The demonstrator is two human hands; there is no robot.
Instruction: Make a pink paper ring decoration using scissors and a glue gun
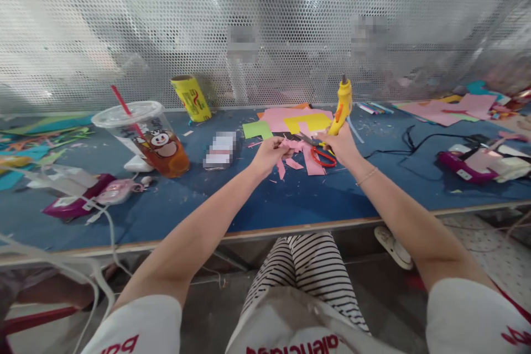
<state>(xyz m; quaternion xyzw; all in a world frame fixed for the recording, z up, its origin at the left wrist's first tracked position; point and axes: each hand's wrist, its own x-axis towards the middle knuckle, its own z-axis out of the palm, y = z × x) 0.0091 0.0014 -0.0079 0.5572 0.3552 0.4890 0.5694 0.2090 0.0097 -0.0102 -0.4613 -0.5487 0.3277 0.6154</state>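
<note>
My left hand [271, 153] is closed, its fingertips pinching a fringed strip of pink paper [293, 145]. In my right hand [341, 145] is a yellow hot glue gun [342, 104], held with its nozzle pointing up, away from the paper. Red-handled scissors [324, 158] lie on the table just left of my right hand, partly over a pink paper piece [314, 163]. Behind my hands are sheets of pink paper [276, 119], yellow paper [305, 122] and green paper [256, 129]. Small pink scraps lie below the fringed strip.
A plastic drink cup [145, 141] with a red straw stands left on the blue table [286, 204]. Near it are a yellow roll [191, 99], a blurred-out box [220, 150] and a purple power strip [78, 199]. Another power strip [467, 168] with cables sits right. Perforated metal [282, 27] closes the back.
</note>
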